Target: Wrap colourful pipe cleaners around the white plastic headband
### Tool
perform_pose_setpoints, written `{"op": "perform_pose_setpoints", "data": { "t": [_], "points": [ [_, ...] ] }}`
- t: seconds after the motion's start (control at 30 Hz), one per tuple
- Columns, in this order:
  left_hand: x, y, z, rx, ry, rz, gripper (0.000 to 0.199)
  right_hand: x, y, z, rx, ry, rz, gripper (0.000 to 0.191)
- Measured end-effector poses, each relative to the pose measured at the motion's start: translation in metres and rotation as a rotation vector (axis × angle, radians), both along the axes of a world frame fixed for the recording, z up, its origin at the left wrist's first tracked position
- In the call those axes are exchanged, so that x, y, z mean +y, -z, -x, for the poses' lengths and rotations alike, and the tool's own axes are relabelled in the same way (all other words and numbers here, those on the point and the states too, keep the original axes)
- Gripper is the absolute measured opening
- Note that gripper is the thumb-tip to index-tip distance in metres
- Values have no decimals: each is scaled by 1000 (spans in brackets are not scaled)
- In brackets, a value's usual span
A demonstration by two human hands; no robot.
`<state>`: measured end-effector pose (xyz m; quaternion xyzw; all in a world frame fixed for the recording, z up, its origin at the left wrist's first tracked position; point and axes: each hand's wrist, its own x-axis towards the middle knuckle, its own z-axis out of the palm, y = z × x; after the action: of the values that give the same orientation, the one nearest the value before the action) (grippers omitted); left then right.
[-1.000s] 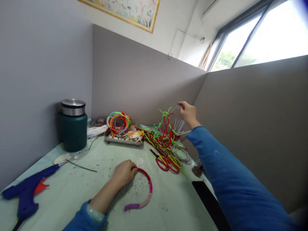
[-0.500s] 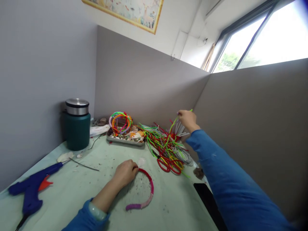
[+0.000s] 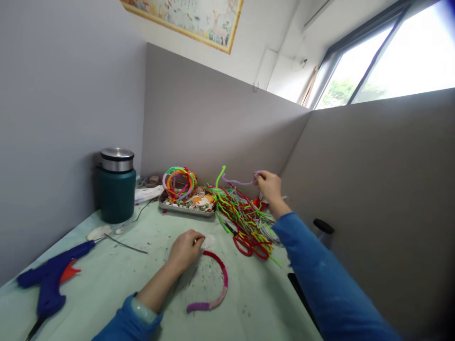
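Observation:
My right hand (image 3: 269, 187) is raised over the tangle of pipe cleaners (image 3: 245, 213), its fingers pinching a thin lavender pipe cleaner (image 3: 240, 183) that stretches out leftward. A curved band (image 3: 224, 279) wrapped in red, pink and purple fuzzy pipe cleaner lies on the table. My left hand (image 3: 185, 250) is just above and left of the band's red end, with thumb and fingers pressed together; whether anything is between them cannot be made out. Red-handled scissors (image 3: 245, 241) lie at the near edge of the tangle.
A metal tray (image 3: 186, 211) holds shells and colourful wrapped rings (image 3: 179, 182). A green thermos (image 3: 117, 194) stands at the left, behind a blue glue gun (image 3: 53, 270). Dark wire (image 3: 126, 245) lies beside it. Grey partitions (image 3: 220, 128) enclose the table.
My right hand has moved slightly left and down, and a lavender pipe cleaner now shows in its fingers instead of a green one. My left fingertips have come off the band's red end.

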<state>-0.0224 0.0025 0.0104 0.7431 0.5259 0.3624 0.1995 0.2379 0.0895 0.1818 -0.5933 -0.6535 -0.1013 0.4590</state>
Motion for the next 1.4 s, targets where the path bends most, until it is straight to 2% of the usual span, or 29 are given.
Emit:
{"op": "perform_pose_setpoints", "data": {
  "t": [0.07, 0.13, 0.17, 0.23, 0.3, 0.37, 0.47, 0.57, 0.63, 0.77, 0.93, 1.03, 1.2, 1.33, 1.4],
  "points": [
    [3, 1, -1, -151, 35, 56, 26, -13, 35, 20, 193, -82, -9, 31],
    [6, 3, -2, -323, 62, 186, 35, -31, 73, 46, 364, -209, 51, 29],
    [7, 3, -3, -415, 76, 261, 43, -41, 91, 60, 422, -288, 103, 28],
    [9, 3, -4, -601, 109, 373, 55, -62, 121, 88, 420, -359, 169, 24],
    [10, 1, -4, -755, 132, 414, 56, -80, 141, 110, 438, -465, 264, 25],
    [12, 0, -3, -857, 116, 433, 49, -90, 151, 123, 478, -519, 322, 24],
    [14, -1, -1, -871, 43, 483, 47, -91, 158, 124, 603, -495, 328, 23],
    [15, 2, -1, -739, 3, 509, 54, -84, 163, 115, 767, -448, 341, 24],
    [14, 4, -3, -692, 7, 509, 55, -80, 167, 108, 854, -440, 354, 25],
    [12, 4, -5, -745, 47, 558, 53, -81, 172, 98, 992, -492, 396, 29],
    [11, 0, -2, -882, 83, 634, 50, -84, 175, 95, 999, -522, 433, 29],
    [11, -2, 1, -965, 61, 676, 46, -86, 175, 97, 1019, -533, 443, 29],
    [11, -7, 3, -1135, 130, 688, 40, -88, 172, 98, 1140, -676, 506, 29],
    [7, -6, -4, -1020, 72, 620, 43, -89, 172, 103, 1092, -592, 494, 26],
    [4, -3, -9, -922, 99, 579, 44, -90, 174, 107, 1029, -566, 477, 23]
  ]
}}
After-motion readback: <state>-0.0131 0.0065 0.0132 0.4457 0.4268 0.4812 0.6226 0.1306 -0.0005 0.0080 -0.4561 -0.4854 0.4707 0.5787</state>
